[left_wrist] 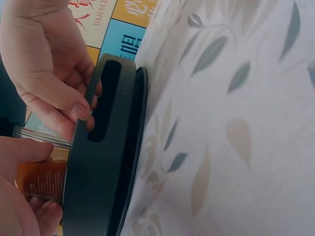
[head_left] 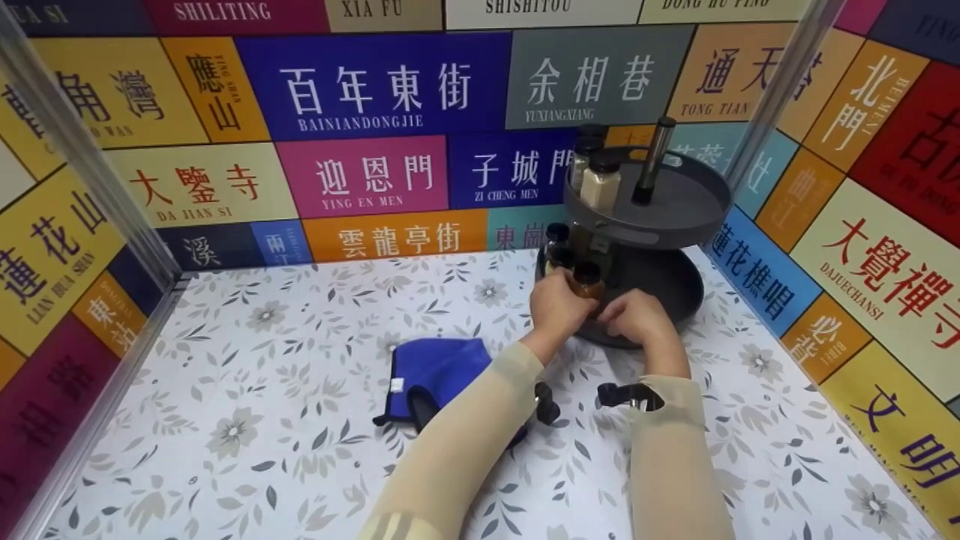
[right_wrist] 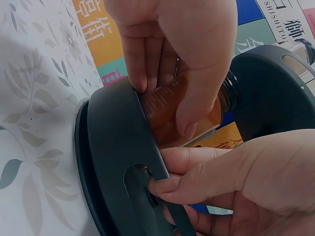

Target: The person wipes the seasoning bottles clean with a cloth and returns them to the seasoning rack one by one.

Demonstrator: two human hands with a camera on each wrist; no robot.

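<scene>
My left hand [head_left: 559, 306] grips a glass spice jar [right_wrist: 165, 115] of orange-brown powder with a dark lid. The jar stands inside the rim of the lower tray [left_wrist: 98, 182] of a dark grey two-tier rack, seen from close up in both wrist views. With thumb and fingers, my right hand [right_wrist: 221, 179] pinches that tray's rim at its handle slot [right_wrist: 140, 189]. In the head view the right hand is just right of the jar. Other dark-lidded jars [head_left: 556, 236] stand behind my left hand on the lower tier, partly hidden.
The upper tray [head_left: 652, 232] overhangs the lower one and carries pale-filled jars [head_left: 600, 187]; a metal post [head_left: 654, 157] rises from it. A blue cloth item with black edging [head_left: 442, 364] lies left of my left forearm. Sign-printed panels [head_left: 375, 90] enclose the floral-covered table [head_left: 300, 315].
</scene>
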